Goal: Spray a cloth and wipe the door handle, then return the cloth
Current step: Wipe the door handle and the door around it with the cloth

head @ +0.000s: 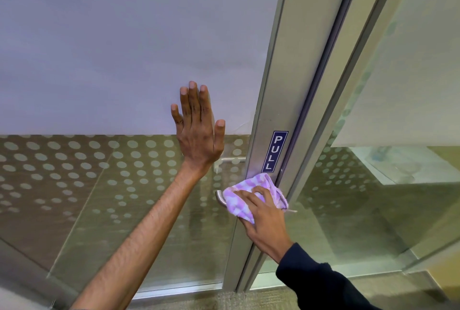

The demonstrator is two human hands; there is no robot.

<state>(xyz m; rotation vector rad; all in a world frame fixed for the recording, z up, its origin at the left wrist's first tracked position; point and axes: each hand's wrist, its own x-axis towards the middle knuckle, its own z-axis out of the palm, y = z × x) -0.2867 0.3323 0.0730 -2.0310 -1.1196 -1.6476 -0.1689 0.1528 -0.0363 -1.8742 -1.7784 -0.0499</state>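
Observation:
A purple-and-white checked cloth [239, 200] is wrapped over the metal lever door handle [220, 197], whose rounded left end sticks out from under it. My right hand [261, 220] presses the cloth around the handle, fingers curled over it. My left hand [198, 130] lies flat with fingers spread against the frosted glass door panel [112, 48], up and left of the handle. No spray bottle is in view.
The aluminium door stile [271, 100] carries a blue PULL sticker [274, 151] just above the handle. A second metal frame [348, 100] and a glass side panel [398, 85] stand to the right. Dotted film covers the lower glass [74, 160].

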